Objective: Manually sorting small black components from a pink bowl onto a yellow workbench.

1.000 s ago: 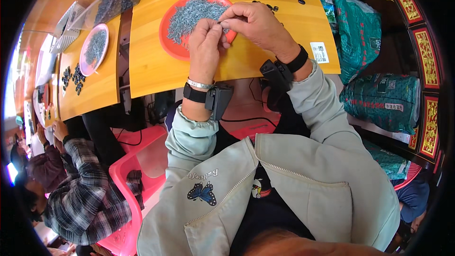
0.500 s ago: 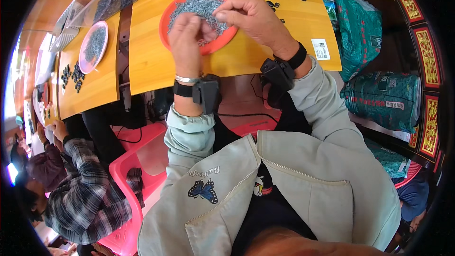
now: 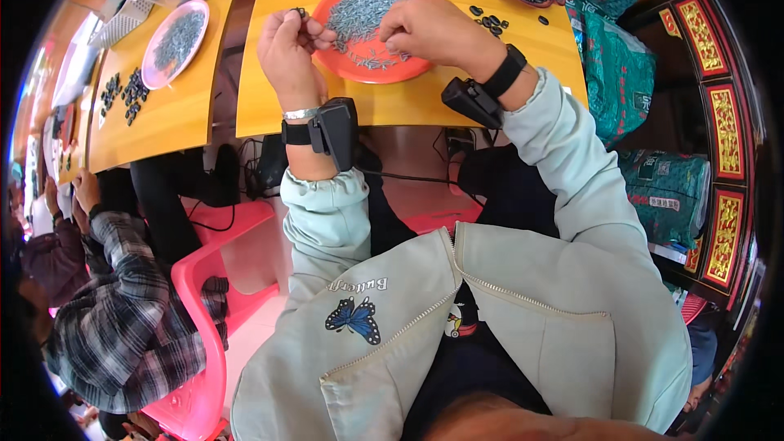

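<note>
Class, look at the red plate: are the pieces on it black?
No, the red plate holds small grey-blue pieces; black pieces lie on the yellow table to its right.

On the pale green jacket (image 3: 563,261) there are white printed letters (image 3: 357,284) — they appear upside down — near a blue butterfly (image 3: 354,319). Also the green bags (image 3: 665,184) at the right carry printed characters, mostly too small to read.

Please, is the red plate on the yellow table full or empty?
Partly full: the red plate holds many small grey pieces, but bare red shows at its near side.
</note>
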Tool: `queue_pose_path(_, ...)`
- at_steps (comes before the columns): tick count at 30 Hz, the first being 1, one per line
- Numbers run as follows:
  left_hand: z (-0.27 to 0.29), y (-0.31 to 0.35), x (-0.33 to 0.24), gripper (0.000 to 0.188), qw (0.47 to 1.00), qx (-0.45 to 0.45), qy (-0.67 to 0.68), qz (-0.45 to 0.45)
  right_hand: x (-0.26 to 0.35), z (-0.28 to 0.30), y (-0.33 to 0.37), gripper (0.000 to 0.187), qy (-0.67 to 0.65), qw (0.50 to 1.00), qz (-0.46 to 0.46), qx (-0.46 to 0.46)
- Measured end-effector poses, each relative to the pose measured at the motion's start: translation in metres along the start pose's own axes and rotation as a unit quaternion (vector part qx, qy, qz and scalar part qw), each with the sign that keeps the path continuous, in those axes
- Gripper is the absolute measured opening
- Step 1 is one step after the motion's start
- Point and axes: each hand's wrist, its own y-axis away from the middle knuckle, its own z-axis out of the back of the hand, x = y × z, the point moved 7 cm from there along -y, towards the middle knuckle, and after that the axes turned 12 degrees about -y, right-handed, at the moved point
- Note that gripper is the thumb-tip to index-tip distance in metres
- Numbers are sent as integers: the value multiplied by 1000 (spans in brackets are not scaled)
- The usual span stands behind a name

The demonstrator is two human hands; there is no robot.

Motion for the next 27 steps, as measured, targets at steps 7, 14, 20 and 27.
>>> queue_pose_path(7, 5, 0, -3, 13, 1000, -20, 10, 0, -4, -30, -12, 8, 142, 989, -7, 43)
queue_pose_path(14, 5, -3, -3, 13, 1000, -17, 14, 7, 3, -39, -22, 9, 171, 984, 42, 32)
queue_pose_path(20, 1, -3, -2, 13, 1000, -10, 11, 14, 9, -37, -23, 11, 191, 977, 98, 13)
queue_pose_path(27, -25, 7, 13, 14, 998, 38, 23, 48, -21, 23, 4, 15, -174, 975, -46, -128)
